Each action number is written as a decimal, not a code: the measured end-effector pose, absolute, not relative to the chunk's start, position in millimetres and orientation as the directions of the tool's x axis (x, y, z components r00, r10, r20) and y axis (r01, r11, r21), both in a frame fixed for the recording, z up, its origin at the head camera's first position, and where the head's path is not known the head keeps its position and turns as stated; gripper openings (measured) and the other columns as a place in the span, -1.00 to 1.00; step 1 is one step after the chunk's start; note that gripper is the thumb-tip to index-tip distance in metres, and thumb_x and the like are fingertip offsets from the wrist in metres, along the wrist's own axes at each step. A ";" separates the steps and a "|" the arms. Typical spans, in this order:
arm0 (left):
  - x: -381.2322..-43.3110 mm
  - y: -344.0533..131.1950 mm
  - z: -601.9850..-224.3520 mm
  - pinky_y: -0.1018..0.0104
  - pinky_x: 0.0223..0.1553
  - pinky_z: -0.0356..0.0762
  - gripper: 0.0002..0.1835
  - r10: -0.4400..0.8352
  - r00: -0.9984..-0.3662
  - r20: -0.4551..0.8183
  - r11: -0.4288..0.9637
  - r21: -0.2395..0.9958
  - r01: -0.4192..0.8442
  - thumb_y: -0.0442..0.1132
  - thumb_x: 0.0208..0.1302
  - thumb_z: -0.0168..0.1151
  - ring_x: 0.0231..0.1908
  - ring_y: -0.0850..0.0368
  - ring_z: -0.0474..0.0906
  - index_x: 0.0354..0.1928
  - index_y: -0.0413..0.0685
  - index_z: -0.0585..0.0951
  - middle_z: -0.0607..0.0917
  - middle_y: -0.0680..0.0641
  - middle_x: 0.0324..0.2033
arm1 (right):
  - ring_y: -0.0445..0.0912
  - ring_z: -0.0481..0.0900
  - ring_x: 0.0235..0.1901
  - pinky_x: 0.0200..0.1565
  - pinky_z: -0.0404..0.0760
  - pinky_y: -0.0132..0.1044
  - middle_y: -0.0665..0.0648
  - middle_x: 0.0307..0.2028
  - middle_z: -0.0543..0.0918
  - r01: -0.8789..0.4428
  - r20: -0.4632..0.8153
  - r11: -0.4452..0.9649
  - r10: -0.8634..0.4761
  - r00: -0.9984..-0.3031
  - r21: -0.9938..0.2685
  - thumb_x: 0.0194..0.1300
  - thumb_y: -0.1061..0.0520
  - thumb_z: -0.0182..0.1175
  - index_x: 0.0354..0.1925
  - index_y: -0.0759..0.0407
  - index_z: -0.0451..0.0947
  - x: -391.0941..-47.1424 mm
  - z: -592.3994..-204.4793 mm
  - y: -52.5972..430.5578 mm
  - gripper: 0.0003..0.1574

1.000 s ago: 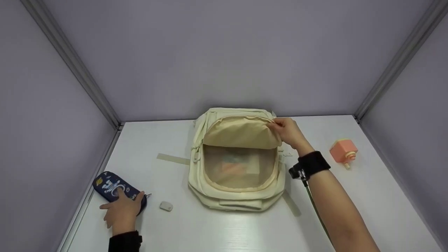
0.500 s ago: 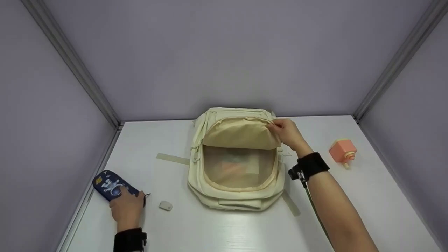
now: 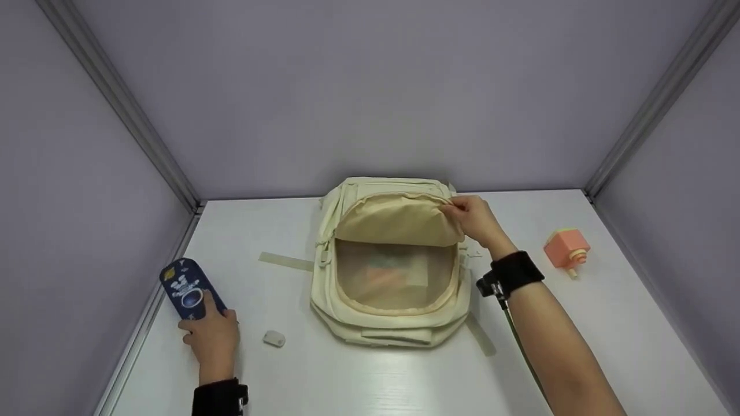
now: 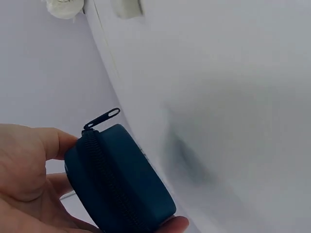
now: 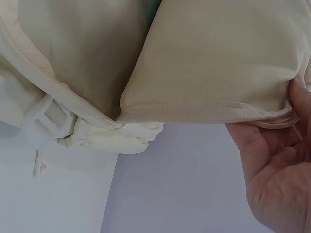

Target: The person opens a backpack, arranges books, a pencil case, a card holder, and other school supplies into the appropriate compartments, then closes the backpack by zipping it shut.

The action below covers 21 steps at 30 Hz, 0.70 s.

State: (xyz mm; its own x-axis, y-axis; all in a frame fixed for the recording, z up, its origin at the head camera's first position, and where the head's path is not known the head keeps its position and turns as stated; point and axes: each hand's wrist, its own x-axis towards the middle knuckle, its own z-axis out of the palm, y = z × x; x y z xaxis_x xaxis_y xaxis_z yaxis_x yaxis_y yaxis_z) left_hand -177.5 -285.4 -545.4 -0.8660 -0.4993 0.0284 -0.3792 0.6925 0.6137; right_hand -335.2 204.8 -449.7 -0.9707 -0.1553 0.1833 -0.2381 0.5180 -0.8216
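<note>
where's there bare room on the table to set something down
Bare table: nearside of the backpack; between left strap and back wall; and nearside of the pink object, right of the right forearm. Crowded: near left, with the left hand, pouch and gray piece.

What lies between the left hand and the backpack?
The head view shows a small grey object between the left hand and the backpack, with a flat strap farther back.
</note>
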 end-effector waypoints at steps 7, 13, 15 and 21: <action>-174.9 -258.6 -517.9 -0.46 -0.17 0.33 -0.38 -0.396 -0.885 0.245 0.775 0.606 -0.179 -0.31 0.37 0.06 -0.07 -0.72 0.24 0.44 -0.25 0.22 0.07 -0.77 0.11 | -0.20 0.15 -0.67 -0.59 0.16 -0.37 -0.05 -0.68 0.24 -0.233 0.183 0.528 -0.146 -0.972 -0.817 0.41 0.11 0.22 -0.56 0.23 0.43 -336.6 -450.5 204.4 -0.59; -169.2 -233.4 -511.9 -0.40 -0.26 0.44 -0.41 -0.247 -0.849 0.468 0.836 0.545 0.057 -0.34 0.33 0.19 -0.10 -0.60 0.33 0.39 -0.18 0.35 0.12 -0.70 0.16 | -0.23 0.11 -0.70 -0.62 0.14 -0.37 -0.07 -0.69 0.20 -0.227 0.162 0.527 -0.167 -0.973 -0.819 0.42 0.06 0.20 -0.57 0.23 0.38 -337.7 -451.2 203.9 -0.54; -167.7 -224.1 -510.3 -0.36 -0.25 0.46 -0.40 -0.181 -0.825 0.536 0.845 0.514 0.149 -0.36 0.29 0.24 -0.08 -0.55 0.35 0.39 -0.14 0.38 0.15 -0.67 0.17 | -0.26 0.10 -0.71 -0.62 0.14 -0.37 -0.07 -0.70 0.19 -0.230 0.164 0.529 -0.171 -0.972 -0.817 0.42 0.04 0.20 -0.57 0.22 0.38 -338.6 -451.6 204.3 -0.54; -161.2 -195.8 -507.4 -0.27 -0.11 0.46 -0.33 0.004 -0.825 0.566 0.817 0.474 0.329 -0.30 0.31 0.27 0.04 -0.41 0.34 0.44 0.07 0.34 0.13 -0.53 0.28 | -0.24 0.13 -0.70 -0.61 0.15 -0.37 -0.08 -0.70 0.21 -0.236 0.180 0.538 -0.156 -0.971 -0.809 0.41 0.05 0.22 -0.58 0.21 0.38 -340.4 -451.5 205.2 -0.53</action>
State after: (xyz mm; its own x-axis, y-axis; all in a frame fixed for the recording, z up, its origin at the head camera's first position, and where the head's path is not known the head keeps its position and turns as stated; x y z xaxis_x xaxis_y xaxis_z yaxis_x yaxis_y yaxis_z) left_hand -161.2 -195.8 -507.4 -0.8245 0.0036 0.5658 0.3290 0.8167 0.4742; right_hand -340.4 205.2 -451.5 -0.9712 -0.1561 0.1798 -0.2362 0.5379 -0.8093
